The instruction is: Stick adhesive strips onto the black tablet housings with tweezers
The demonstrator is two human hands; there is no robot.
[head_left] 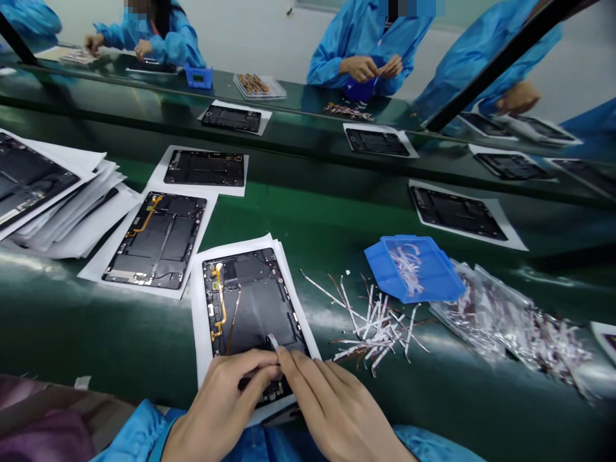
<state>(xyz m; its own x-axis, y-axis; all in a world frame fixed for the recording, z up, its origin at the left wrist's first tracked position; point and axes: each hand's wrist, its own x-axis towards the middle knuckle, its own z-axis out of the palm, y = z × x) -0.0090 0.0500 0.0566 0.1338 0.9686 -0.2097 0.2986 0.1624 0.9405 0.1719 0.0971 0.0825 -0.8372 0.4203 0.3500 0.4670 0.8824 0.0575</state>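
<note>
In front of me an opened black tablet housing (260, 301) lies on white paper sheets (198, 333). An orange flex cable (219, 301) runs along its left side, with a thin brown flex cable (234, 317) beside it. Over its lower part, my left hand (224, 401) pinches with thumb and index finger. My right hand (339, 404) meets it there, fingers pressed together. A thin pale flex cable (272, 340) curls up from between the fingertips of both hands; its other end is hidden.
Loose white and brown flex cables (380, 333) lie to the right, near a blue bin (433, 276) and plastic bags of cables (510, 308). Another tablet housing (158, 240) and a paper-interleaved stack (72, 212) stand left. Co-workers in blue sit across the green bench (308, 212).
</note>
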